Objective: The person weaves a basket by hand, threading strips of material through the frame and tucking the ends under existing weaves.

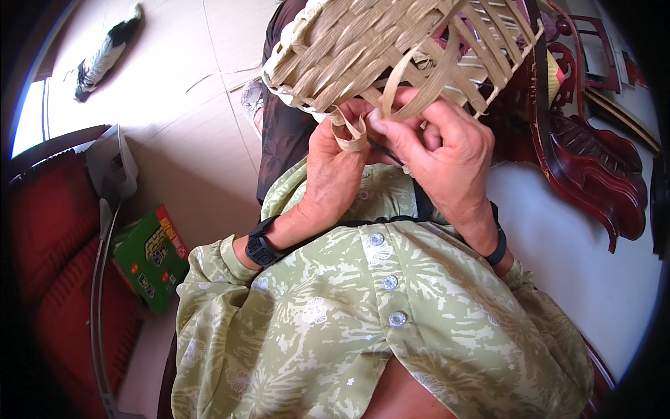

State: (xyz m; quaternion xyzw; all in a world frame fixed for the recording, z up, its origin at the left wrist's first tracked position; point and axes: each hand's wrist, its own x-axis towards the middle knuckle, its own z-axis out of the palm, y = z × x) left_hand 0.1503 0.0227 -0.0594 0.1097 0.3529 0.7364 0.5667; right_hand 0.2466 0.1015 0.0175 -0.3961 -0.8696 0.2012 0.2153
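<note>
A tan basket (335, 56) woven from flat fibre strips lies tilted across my knees, its tight weave at the left and an open lattice at the right. My right hand (453, 150) is closed at its near edge, thumb and forefinger pinching a looped flat strip (427, 98). Just left of it, my left hand (331, 167) is closed at the same edge, with a folded strip (351, 143) curling over its fingers. The left fingertips are mostly hidden behind this strip and the basket. Between the hands shows a thin dark stick-like thing (384, 149), partly covered.
Carved dark red wooden furniture (593, 174) stands at the right beside a pale surface (565, 258). On the left are a red padded seat (63, 293) and a green box (150, 262). A black and white cat (108, 59) lies on the tiled floor (174, 119), with loose strips nearby.
</note>
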